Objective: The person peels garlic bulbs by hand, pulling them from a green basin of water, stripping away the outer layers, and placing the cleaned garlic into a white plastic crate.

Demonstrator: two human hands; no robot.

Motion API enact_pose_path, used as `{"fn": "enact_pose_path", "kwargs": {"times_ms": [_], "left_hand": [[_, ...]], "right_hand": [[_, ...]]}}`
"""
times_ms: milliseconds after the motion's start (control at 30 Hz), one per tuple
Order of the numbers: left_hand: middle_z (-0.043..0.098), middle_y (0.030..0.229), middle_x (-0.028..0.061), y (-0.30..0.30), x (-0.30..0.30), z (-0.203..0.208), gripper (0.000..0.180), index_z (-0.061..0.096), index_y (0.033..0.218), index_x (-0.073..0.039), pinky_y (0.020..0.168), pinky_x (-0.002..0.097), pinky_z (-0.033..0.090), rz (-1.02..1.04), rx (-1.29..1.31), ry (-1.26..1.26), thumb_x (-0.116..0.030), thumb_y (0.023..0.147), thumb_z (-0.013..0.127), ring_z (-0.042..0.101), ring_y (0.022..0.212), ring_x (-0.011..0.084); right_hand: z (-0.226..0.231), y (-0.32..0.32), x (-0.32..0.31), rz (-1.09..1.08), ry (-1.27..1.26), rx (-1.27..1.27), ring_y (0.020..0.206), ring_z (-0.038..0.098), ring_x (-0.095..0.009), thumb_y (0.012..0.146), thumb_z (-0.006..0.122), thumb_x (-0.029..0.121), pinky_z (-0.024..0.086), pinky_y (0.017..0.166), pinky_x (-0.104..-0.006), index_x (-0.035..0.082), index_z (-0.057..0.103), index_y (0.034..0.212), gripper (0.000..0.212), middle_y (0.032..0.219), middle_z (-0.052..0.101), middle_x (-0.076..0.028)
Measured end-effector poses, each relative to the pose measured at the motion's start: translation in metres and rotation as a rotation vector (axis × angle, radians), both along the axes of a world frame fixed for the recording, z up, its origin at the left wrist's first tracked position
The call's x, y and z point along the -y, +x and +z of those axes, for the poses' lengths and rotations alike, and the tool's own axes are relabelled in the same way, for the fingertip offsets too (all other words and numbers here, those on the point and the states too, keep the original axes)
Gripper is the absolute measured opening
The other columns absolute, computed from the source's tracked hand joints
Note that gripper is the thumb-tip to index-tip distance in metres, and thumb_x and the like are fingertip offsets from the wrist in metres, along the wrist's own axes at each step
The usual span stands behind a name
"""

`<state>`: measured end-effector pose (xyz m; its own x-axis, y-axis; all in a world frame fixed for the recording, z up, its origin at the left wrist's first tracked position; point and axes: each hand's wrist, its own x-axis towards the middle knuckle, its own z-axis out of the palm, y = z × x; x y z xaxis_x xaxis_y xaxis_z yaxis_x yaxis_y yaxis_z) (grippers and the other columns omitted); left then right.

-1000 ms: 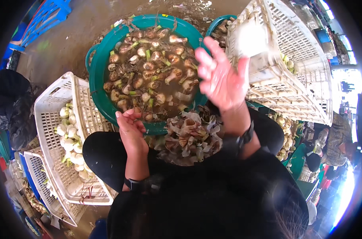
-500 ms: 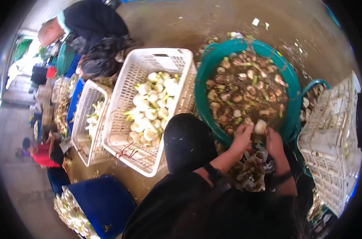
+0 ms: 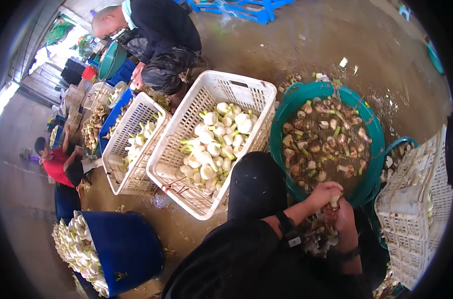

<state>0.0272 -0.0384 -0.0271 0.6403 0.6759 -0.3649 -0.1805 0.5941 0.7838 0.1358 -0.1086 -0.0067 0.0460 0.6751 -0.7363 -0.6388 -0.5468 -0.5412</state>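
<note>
Just inside the near rim of a green tub (image 3: 377,149), my two hands are close together in front of me. My left hand (image 3: 323,194) is closed, its fingers curled over the top of a pale garlic bulb (image 3: 334,200). Just below it, my right hand (image 3: 343,217) is closed round the lower part of the same bulb, which is partly hidden by fingers. Brown, unpeeled garlic bulbs (image 3: 331,144) with green stem stubs lie in muddy water in the tub. Peeled-off skins (image 3: 318,234) form a heap under my hands.
A white crate (image 3: 159,187) of cleaned garlic stands left of my knee, with a smaller crate (image 3: 118,185) beyond. A tipped blue barrel (image 3: 129,249) spills bulbs. Stacked crates (image 3: 410,199) rise at right. One co-worker (image 3: 162,45) bends at upper left; another (image 3: 59,162) sits in red.
My hands have come together and back from the tub's water toward me, now both on one bulb. Before, they were apart at its near edge. The view has shifted, showing more at left.
</note>
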Motion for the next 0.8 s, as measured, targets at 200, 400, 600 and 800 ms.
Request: {"fn": "enact_pose_path", "kwargs": {"times_ms": [200, 400, 600, 800], "left_hand": [[0.056, 0.108, 0.0171, -0.027, -0.023, 0.051, 0.058, 0.042, 0.126, -0.004, 0.083, 0.0321, 0.041, -0.336, -0.278, 0.481, -0.043, 0.083, 0.046, 0.055, 0.095, 0.0252], [0.05, 0.117, 0.0148, -0.029, -0.007, 0.045, 0.06, 0.05, 0.119, -0.01, 0.088, 0.0394, 0.039, -0.432, -0.227, 0.941, -0.022, 0.063, 0.067, 0.047, 0.106, 0.0348], [0.055, 0.109, 0.0115, -0.033, -0.012, 0.06, 0.025, 0.058, 0.095, -0.005, 0.085, 0.0341, 0.043, -0.382, -0.164, 1.376, 0.001, 0.071, 0.057, 0.053, 0.102, 0.0289], [0.054, 0.114, 0.0121, -0.024, 0.004, 0.055, 0.023, 0.058, 0.101, 0.003, 0.086, 0.0307, 0.043, -0.009, 0.208, 0.126, 0.003, 0.078, 0.058, 0.053, 0.101, 0.0176]], "right_hand": [[0.016, 0.004, 0.017, 0.243, 0.315, 0.702, 0.053, 0.054, -0.013, 0.084, 0.045, 0.009, 0.043, 0.045, -0.0217, 0.002, 0.057, 0.082, 0.014, 0.064, 0.054, -0.003], [0.017, 0.005, 0.019, 0.044, 0.177, 0.458, 0.058, 0.056, -0.012, 0.081, 0.048, 0.004, 0.045, 0.048, -0.0227, 0.0, 0.06, 0.087, 0.014, 0.072, 0.059, -0.003], [0.022, 0.004, 0.01, -0.059, 0.084, 0.305, 0.044, 0.051, -0.012, 0.084, 0.046, 0.008, 0.039, 0.038, -0.0223, 0.002, 0.058, 0.093, 0.016, 0.07, 0.058, -0.005], [0.017, 0.009, 0.032, -0.479, 0.533, -0.287, 0.067, 0.059, -0.015, 0.087, 0.05, 0.01, 0.049, 0.052, -0.0286, 0.003, 0.053, 0.102, 0.017, 0.086, 0.058, -0.007]]}}
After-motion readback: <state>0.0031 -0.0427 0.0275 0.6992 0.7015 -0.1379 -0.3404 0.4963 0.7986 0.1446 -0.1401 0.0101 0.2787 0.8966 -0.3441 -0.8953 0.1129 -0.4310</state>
